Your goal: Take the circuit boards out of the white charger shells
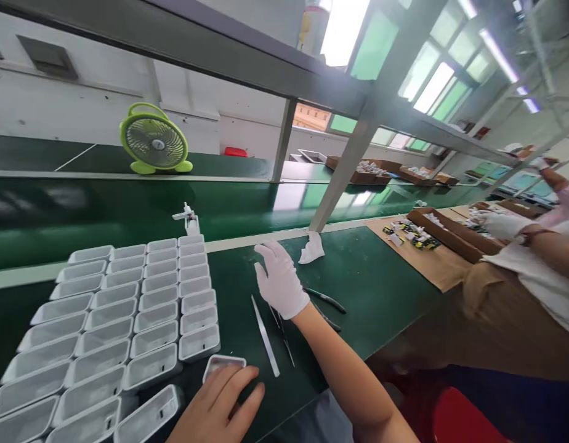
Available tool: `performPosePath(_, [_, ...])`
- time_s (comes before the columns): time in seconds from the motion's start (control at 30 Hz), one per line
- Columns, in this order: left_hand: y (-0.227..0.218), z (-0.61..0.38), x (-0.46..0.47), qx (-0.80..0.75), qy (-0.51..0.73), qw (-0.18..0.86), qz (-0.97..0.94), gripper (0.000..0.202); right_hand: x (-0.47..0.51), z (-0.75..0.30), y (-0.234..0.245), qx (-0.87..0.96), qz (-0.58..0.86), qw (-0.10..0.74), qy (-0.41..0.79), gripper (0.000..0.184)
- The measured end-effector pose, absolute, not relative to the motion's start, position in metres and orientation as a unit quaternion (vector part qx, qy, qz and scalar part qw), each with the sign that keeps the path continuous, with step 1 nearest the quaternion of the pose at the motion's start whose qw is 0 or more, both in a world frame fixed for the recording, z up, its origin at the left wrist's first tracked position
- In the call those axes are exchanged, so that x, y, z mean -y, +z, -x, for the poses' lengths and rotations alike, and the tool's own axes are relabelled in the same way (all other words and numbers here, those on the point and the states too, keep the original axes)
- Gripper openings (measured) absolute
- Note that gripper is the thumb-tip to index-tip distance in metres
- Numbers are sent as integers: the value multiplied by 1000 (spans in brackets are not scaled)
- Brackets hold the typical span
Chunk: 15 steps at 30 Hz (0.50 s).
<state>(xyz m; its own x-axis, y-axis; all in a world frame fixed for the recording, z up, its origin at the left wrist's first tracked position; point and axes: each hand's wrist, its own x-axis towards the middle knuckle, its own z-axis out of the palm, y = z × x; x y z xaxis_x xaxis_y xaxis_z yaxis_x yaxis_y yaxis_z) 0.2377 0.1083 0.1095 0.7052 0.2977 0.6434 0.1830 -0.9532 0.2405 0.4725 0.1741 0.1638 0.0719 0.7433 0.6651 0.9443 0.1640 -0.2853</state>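
My left hand point(220, 403) is bare and lies low at the table's near edge, its fingers stretched flat against a single small white plastic case point(222, 363). My right hand point(279, 280) wears a white glove and hovers over the green table top point(367, 289) with its fingers spread and nothing in it. Just below and beside it lie silver tweezers point(265, 335) and a dark-handled tool point(328, 300). To the left, several rows of identical white cases point(127, 314) stand packed side by side.
A crumpled white cloth point(312, 248) lies by a slanted metal post point(344, 166). Beyond runs a green conveyor belt point(104, 215) with a lime-green fan point(154, 141) behind it. At the right a co-worker's gloved hand point(499, 224) works over cardboard trays point(444, 234) of small parts.
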Motion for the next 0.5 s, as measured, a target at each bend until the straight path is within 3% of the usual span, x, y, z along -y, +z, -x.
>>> performPosePath(0.13, [135, -237, -111, -73, 351, 21, -933, 34, -176, -480, 156, 676, 612, 395, -107, 35])
performPosePath(0.3, [147, -240, -109, -55, 355, 39, -932, 20, -169, -476, 158, 684, 605, 394, -106, 29])
performPosePath(0.4, [143, -242, -106, -38, 388, 52, -919, 13, -155, -466, 174, 679, 608, 408, 49, 19])
performPosePath(0.5, [138, -244, -106, -8, 428, 63, -902, 12, -140, -458, 192, 695, 557, 321, 323, 15])
